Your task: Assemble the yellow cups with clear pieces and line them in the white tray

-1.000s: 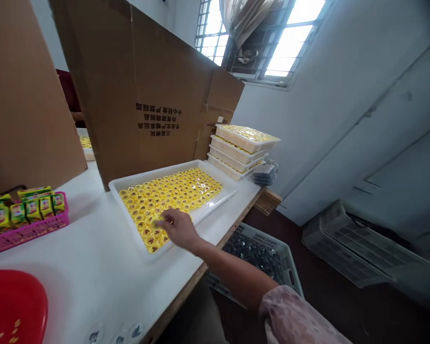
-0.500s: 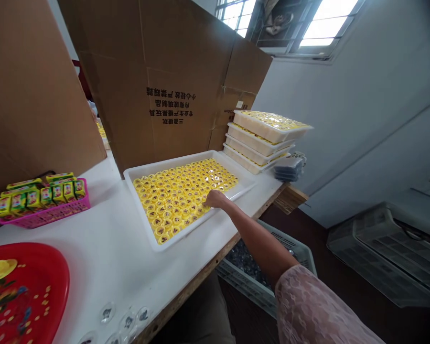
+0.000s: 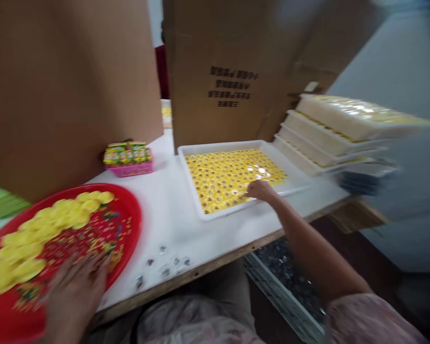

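Observation:
Over a round red tray (image 3: 138, 210) at the lower left is my left hand (image 3: 75, 291), blurred, its fingers spread among small colourful bits. Yellow round cups (image 3: 62, 215) lie in a band along the tray's far side. My right hand (image 3: 261, 190) is at the front edge of a white rectangular tray (image 3: 197, 191), fingers curled together against the rows of yellow cups (image 3: 229, 179) with dark printed tops. Whatever those fingers pinch, if anything, is hidden. Several small clear domes (image 3: 165, 271) with dark prints lie on the white table between the two trays.
A pink basket (image 3: 132, 169) of small yellow-green packets stands behind. Large cardboard sheets (image 3: 225, 48) wall the back. Stacked filled trays (image 3: 329, 136) rise at the right. A crate (image 3: 283, 296) of clear pieces sits below the table's front edge (image 3: 232, 251).
The view has swung left, bringing more of the red tray and my left hand into sight. My right hand stays at the white tray's front edge, fingers still curled.

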A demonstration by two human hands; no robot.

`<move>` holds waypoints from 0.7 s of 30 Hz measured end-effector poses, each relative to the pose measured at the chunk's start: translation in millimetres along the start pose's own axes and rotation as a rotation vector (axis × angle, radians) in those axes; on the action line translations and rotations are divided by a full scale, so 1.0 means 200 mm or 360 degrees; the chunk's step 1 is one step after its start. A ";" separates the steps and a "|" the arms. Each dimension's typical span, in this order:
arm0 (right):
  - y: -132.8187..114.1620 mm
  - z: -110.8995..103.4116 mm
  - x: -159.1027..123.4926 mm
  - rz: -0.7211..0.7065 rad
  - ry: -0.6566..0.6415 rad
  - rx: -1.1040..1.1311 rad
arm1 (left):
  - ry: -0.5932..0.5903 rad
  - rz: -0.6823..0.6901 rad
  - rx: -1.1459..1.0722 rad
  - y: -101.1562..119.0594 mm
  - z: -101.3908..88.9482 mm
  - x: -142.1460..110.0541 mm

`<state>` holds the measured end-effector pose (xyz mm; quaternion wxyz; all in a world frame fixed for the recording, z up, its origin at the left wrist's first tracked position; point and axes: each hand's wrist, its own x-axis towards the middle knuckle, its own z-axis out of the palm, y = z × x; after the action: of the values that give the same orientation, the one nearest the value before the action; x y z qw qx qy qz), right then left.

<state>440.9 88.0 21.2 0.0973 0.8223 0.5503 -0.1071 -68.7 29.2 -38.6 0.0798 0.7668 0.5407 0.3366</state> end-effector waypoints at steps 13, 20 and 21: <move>-0.08 0.07 -0.01 0.0081 0.0511 0.0216 | 0.0234 -0.0570 0.0897 -0.28 -0.28 0.02; -0.60 0.17 -0.41 -0.0716 0.1077 0.0608 | -0.0121 -0.0610 0.0917 -0.53 -0.36 0.07; -0.69 0.18 -0.47 -0.0835 0.1101 0.0710 | -0.0117 -0.0584 0.0898 -0.52 -0.35 0.06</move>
<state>276.9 47.3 7.9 -0.3002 0.6440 0.7027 0.0361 -188.8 64.9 -31.5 -0.0568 0.6602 0.7383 0.1258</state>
